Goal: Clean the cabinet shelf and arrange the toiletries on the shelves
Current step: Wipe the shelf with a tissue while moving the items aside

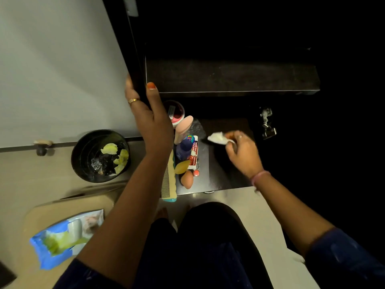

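Dark cabinet interior, head view: lower shelf point(220, 176) w/ toiletries bunched at its left end; upper shelf point(229, 78) bare where visible. Left hand point(150, 117), fingers curled round edge of cabinet door point(62, 69), holding it. Right hand point(243, 151), fingers pinching white wipe point(217, 138) over shelf, right of the cluster. Items: comb point(169, 180), stiff, flat, take by spine; egg-shaped sponge point(186, 179), soft, light, prob. rolls; blue bottle point(184, 148), likely smooth, grip round body; red-lidded jar point(176, 111), grip at rim; tube point(194, 155), squashy. Bin point(100, 156) w/ used wipes on floor; wipe pack point(62, 240) at lower left.
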